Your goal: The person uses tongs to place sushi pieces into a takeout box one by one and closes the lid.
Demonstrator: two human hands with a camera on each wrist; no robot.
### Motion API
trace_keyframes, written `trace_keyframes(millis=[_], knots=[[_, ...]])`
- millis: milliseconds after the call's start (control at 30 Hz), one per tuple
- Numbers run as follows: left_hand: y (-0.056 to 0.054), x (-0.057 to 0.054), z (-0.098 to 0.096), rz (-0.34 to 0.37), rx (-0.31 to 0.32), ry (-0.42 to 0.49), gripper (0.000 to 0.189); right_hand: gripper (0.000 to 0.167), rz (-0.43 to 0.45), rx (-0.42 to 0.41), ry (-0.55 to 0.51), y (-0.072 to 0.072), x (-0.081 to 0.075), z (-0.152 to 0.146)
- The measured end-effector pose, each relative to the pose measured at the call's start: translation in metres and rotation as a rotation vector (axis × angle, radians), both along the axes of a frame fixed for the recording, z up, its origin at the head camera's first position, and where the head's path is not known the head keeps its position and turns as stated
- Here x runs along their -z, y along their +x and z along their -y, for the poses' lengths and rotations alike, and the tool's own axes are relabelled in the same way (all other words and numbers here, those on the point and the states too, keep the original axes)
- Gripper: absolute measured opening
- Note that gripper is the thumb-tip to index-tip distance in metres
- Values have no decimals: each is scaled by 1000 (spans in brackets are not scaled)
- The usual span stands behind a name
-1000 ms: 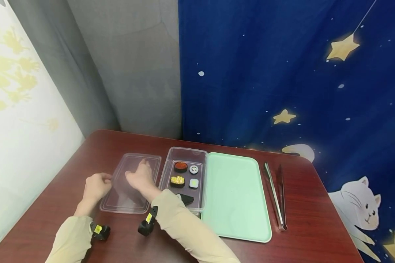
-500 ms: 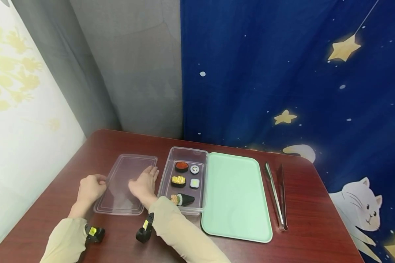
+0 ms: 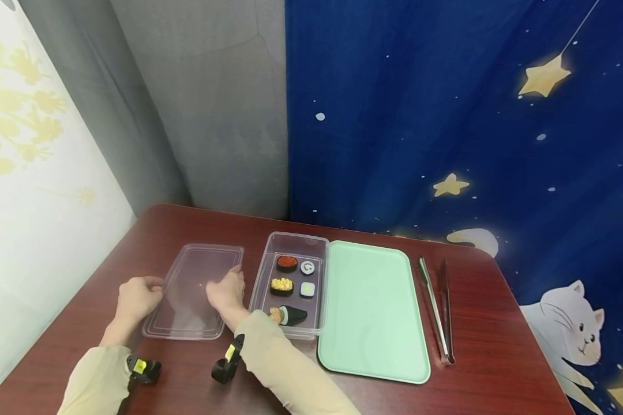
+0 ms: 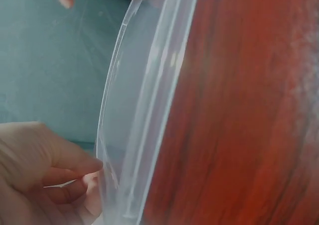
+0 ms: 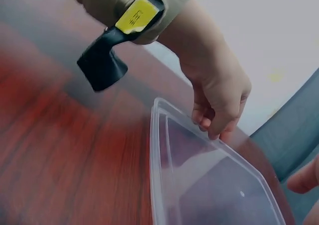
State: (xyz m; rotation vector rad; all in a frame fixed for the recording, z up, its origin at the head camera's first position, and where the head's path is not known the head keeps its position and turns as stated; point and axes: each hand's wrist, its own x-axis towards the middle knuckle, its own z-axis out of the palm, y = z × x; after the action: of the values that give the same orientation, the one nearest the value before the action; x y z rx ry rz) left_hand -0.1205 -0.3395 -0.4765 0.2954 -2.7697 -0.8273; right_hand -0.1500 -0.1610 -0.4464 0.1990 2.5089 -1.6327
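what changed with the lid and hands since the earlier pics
The clear lid has slid to the person's left, away from the clear box. The left hand has gone left with it, pinching its left edge. The right hand has shifted from over the lid to its right edge; whether it grips is unclear. The box, green tray and tongs stayed put.

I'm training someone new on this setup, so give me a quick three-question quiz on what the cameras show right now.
1. Count: how many sushi pieces show in the clear container?
2. Name it: in the head view, what lies just right of the green tray?
3. True or false: the left hand pinches the clear lid at its edge.

Key: 1. Five. 2. Metal tongs. 3. True.
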Motion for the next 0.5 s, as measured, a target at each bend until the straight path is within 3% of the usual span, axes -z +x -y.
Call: trace_keyframes(millis=[200,500], knots=[[3,-10,8,-10,-9,39,28,67,-109,37,-58,-3,-8,-3],[2,-35,10,26,-29,119,30,52,-254,68,-156,-19,-30,-18]])
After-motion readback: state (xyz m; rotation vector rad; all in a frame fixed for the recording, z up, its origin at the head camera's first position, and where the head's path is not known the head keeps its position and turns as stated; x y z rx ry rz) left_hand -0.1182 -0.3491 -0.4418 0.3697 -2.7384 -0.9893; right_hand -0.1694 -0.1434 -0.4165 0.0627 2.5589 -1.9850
